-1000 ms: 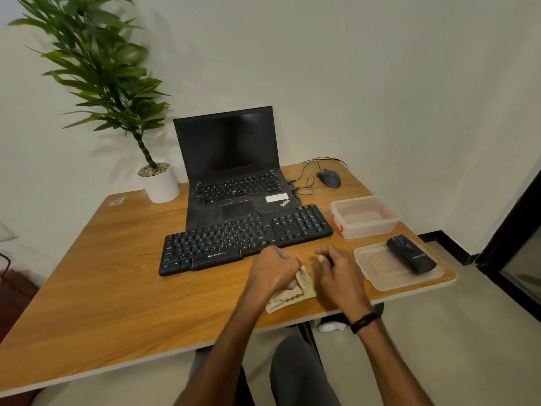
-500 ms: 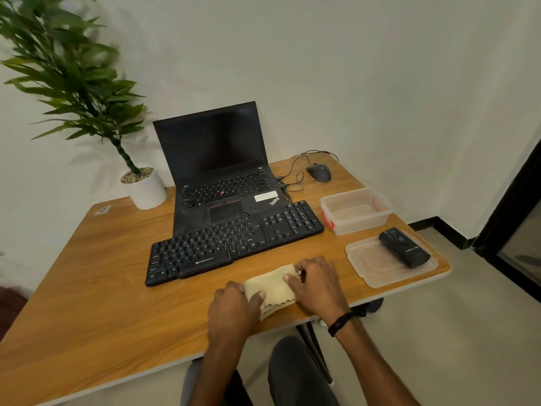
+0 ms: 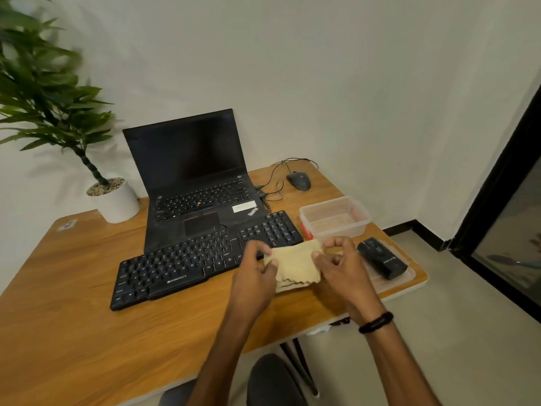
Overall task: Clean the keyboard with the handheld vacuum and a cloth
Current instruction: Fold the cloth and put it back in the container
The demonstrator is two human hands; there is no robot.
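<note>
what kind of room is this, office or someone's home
Probably a small home or office workstation; the frame doesn't settle which. A wooden desk against a plain wall holds an open laptop, an external keyboard and a wired mouse, with a potted plant in the corner.

Both hands, the left hand point(image 3: 257, 271) and the right hand point(image 3: 341, 266), pinch a folded beige cloth point(image 3: 294, 266) between them above the wooden worktop point(image 3: 73, 332), at the right end of the black plastic keyboard point(image 3: 202, 262). A black handheld vacuum point(image 3: 382, 257) lies on a clear plastic lid point(image 3: 409, 272) just beside the right hand.
</note>
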